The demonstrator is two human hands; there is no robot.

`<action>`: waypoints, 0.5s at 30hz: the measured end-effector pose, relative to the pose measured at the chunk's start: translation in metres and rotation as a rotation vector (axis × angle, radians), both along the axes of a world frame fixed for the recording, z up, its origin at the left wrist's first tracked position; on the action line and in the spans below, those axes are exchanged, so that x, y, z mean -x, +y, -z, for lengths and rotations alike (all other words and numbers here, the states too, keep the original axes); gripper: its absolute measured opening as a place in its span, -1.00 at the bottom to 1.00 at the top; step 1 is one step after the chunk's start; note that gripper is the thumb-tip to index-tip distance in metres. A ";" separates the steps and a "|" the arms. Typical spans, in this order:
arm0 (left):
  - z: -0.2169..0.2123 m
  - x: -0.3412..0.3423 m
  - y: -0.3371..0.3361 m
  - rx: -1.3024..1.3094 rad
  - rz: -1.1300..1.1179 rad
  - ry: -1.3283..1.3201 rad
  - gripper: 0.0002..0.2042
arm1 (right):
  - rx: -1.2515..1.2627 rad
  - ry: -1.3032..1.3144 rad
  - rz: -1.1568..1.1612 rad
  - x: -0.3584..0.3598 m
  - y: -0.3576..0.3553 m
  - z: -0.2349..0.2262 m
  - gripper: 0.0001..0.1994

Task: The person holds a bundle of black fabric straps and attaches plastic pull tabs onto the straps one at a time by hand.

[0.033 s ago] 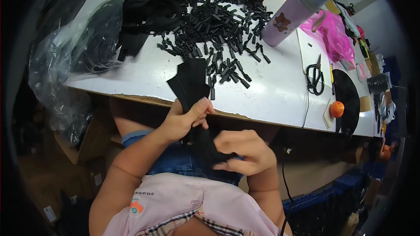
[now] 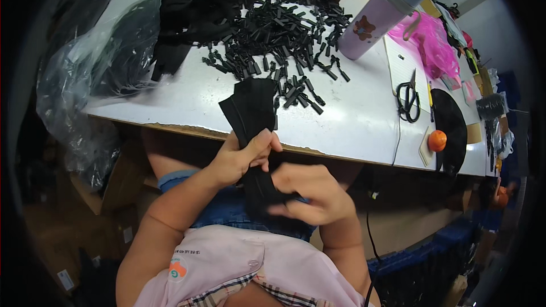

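A folded piece of black fabric [image 2: 250,105] stretches from above the table's front edge down over my lap. My left hand [image 2: 247,153] is closed around its middle, with the thumb on top. At the lower end my right hand [image 2: 313,193], smeared by motion, has its thumb and bent fingers on either side of the cloth. What lies right between those fingertips is too blurred to make out. Just beyond the fabric, a heap of small black zipper pulls [image 2: 278,31] spreads over the white table [image 2: 187,105].
At the left, a clear plastic bag [image 2: 79,96] with black cloth hangs over the edge. A lilac bottle [image 2: 375,20] stands right of the heap. Farther right lie black scissors [image 2: 408,99], an orange fruit [image 2: 437,141], a black curved piece [image 2: 452,131] and a pink plastic bag [image 2: 429,48].
The right hand has shifted slightly left and up along the cloth. The fabric's upper end has spread a little wider to the right; my left hand keeps its hold.
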State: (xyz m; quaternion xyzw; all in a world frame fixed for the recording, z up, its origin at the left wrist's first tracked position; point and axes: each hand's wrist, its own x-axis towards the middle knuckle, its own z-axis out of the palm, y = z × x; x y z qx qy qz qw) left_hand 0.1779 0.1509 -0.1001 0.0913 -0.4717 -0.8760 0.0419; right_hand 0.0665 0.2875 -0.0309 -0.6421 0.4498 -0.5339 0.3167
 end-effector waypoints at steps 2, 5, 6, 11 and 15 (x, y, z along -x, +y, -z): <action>-0.015 0.002 0.022 0.031 -0.186 0.106 -0.59 | 0.074 0.137 0.345 -0.008 -0.013 0.007 -0.83; -0.005 -0.003 0.011 -0.048 0.010 0.189 -0.52 | -0.067 -0.006 0.444 -0.011 -0.018 0.020 -0.87; -0.004 -0.001 0.008 0.136 0.120 0.215 -0.52 | -0.085 -0.055 0.454 -0.010 -0.020 0.021 -0.89; -0.014 -0.007 0.008 0.168 0.030 0.017 -0.69 | -0.303 -0.114 0.353 -0.009 -0.022 0.020 -0.83; -0.011 -0.010 0.004 0.085 -0.144 -0.150 -0.67 | 0.094 0.267 0.633 0.011 -0.033 0.034 -0.66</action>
